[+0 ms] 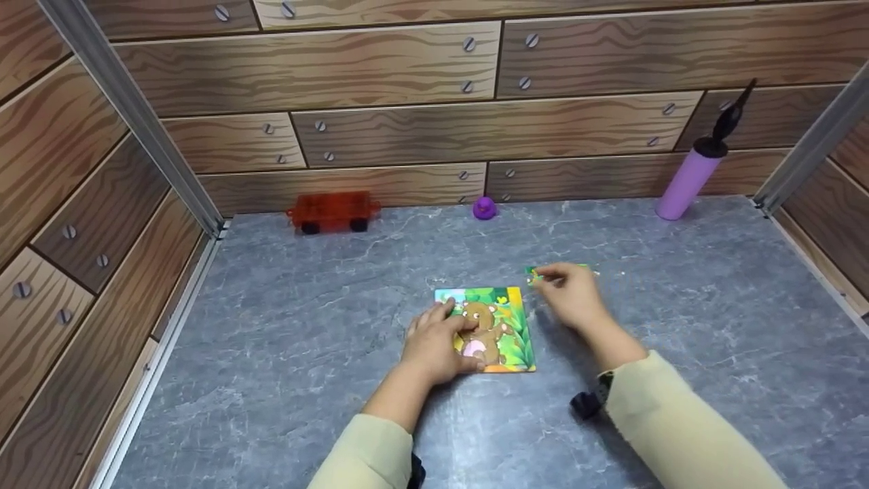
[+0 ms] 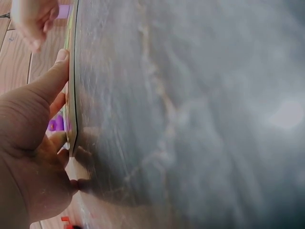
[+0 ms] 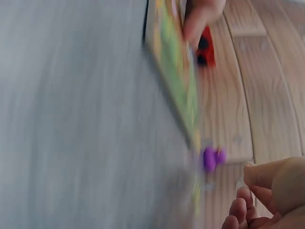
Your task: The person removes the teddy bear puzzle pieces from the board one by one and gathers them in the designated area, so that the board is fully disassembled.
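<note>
At lower centre of the head view, the left hand [image 1: 434, 343] lies with fingers spread over a square, glossy board printed with a brown bear [image 1: 499, 333]; an uneven push there might skid it. Just right, the right hand [image 1: 574, 295] has thumb and fingertips nearly together by a small green printed strip [image 1: 531, 276]; whether they hold anything, I cannot tell. A careless brush could shift the strip. The left wrist view shows the board's thin edge side-on, hidden from above.

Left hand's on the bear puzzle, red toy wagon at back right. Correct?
Wrong side for the wagon: the head view shows the red toy wagon at back left. The left hand is on the bear puzzle, as you said.
</note>
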A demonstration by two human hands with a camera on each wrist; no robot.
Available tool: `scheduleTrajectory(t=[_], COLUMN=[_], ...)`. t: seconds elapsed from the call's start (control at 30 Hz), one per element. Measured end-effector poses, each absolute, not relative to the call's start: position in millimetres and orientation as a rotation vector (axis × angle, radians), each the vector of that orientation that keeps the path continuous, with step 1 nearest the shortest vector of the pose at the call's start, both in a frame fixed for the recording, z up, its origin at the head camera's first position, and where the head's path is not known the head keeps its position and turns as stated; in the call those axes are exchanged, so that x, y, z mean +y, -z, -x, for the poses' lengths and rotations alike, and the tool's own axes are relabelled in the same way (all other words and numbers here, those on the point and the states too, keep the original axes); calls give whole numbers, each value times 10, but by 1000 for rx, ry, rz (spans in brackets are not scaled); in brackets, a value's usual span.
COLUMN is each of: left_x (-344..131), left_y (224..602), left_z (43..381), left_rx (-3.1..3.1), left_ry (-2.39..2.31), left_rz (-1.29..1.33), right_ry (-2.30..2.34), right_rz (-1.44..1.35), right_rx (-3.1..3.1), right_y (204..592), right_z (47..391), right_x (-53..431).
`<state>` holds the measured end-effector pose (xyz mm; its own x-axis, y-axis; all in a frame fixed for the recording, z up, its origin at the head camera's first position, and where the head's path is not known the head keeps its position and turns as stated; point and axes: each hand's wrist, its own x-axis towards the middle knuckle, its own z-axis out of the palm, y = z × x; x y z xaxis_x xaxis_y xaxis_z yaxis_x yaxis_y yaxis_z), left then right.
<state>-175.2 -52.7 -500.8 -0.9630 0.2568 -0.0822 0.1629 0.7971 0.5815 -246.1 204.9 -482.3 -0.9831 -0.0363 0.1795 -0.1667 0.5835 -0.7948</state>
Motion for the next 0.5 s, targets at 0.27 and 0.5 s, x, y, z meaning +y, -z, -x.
scheduleTrajectory(t=[0.27,0.5], left_x=[-527,-536], left_y=[5005,5000], left_z=[1735,1730], left_rx=[2839,2829], left_ry=[-903,-902], left_rz=[-350,-347], right_ry=[-1389,-1483], right_rz=[-343,-376], right_rx=[-2732,-2836], right_y=[4810,4857], right_z=[2344,2305], right_x=[1547,1267])
